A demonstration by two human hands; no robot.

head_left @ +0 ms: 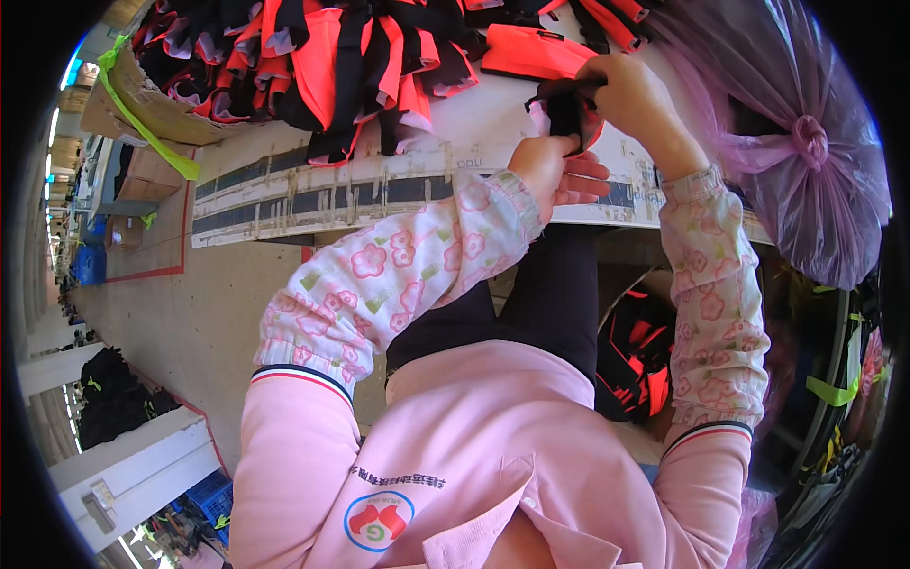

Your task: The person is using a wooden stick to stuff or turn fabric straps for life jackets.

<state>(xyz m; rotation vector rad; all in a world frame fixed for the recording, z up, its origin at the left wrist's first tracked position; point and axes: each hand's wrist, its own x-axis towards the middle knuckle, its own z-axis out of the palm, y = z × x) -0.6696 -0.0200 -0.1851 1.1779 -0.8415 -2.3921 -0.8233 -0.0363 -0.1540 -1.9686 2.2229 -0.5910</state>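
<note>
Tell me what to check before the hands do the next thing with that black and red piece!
1. Left hand grips the black and red fabric piece from below: ok.
2. Right hand holds its top: ok.
3. Piece is held above the white table, near its edge: ok.
4. Pile of red and black pieces lies on the table close by: ok.
5. Purple plastic bag is tied shut at the right: ok.
6. Piece is finished or not: cannot tell, the hands hide it.

Both hands, left [555,171] and right [630,95], are raised with fingers curled closed.
</note>
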